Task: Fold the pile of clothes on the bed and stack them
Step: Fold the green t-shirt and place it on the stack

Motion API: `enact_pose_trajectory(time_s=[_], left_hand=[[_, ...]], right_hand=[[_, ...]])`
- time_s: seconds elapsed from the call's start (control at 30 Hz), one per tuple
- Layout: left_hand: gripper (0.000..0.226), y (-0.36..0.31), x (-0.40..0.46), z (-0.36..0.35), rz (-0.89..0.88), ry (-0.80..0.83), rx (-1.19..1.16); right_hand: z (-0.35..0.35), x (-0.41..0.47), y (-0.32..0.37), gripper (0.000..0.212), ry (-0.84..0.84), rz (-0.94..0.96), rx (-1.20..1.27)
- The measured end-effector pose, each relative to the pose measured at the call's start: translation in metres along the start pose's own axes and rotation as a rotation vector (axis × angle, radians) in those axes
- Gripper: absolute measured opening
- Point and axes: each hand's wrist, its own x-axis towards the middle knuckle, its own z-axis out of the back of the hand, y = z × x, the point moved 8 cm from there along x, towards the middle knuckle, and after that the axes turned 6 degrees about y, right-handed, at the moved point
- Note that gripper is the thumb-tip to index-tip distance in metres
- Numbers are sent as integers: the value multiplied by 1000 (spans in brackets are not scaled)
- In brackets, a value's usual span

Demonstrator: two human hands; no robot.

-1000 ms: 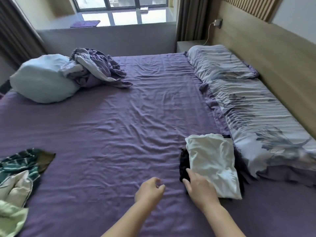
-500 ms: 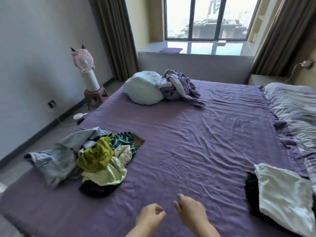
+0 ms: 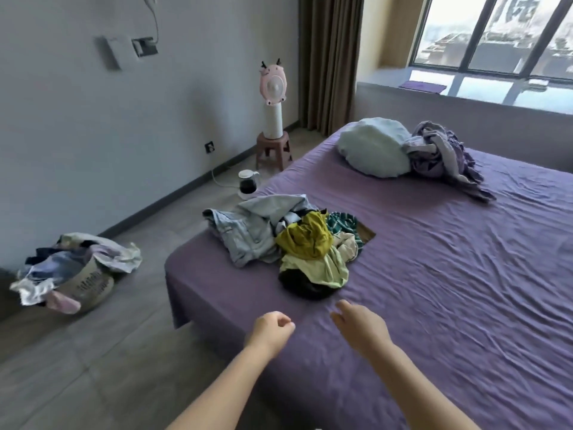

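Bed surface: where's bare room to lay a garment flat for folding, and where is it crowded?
Broad bare sheet on the bed, bordered by the pile of clothes on its left, the pale pillow and crumpled purple blanket at the far end. A narrow strip lies between the pile and both hands, left hand and right hand. Crowded: the pile's corner.

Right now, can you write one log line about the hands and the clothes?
step: reach for pile | left hand: curled, empty | right hand: open, near pile | pile: unfolded on bed
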Motion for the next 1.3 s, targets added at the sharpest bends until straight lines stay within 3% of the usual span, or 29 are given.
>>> enact_pose_trajectory(time_s=[0.17,0.33,0.9,1.3], left_hand=[[25,43,-4,46,19,-50,-25],[27,56,13,61,41,-42,17],[30,15,160,103,86,46,221],[31,-41,304,119,-32,218,344]], right_hand=[[-8,4,69,30,22,82,-27],[-11,22,96,36,24,122,-77],[11,191,38,36,34,92,-188],[10,298,-8,35,143,-132,-100]])
